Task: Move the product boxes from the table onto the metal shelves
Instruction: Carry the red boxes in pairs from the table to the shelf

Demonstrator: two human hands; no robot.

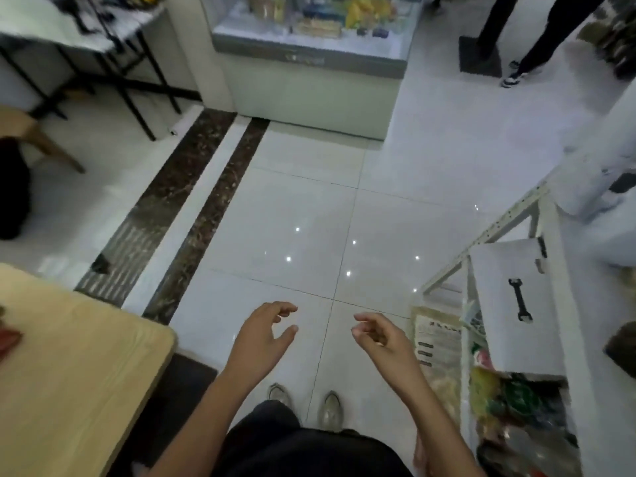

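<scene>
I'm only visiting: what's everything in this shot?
Light wooden table: one, tan, lower left.
White metal shelf unit: one, white, right side.
White cardboard box with black spanner picture: one, white, on the shelf unit.
Colourful packets: several, green and yellow, lower shelves.
Glass display cabinet: one, pale grey, top centre.
Another person's legs: two, black, top right.
Shoes: two, grey, bottom centre.
Left hand: one, empty, over the floor.
Right hand: one, empty, near the shelf unit.

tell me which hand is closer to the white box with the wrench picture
Right. The right hand hangs just left of the white box on the metal shelves; the left hand is farther left, over the floor tiles.
</scene>
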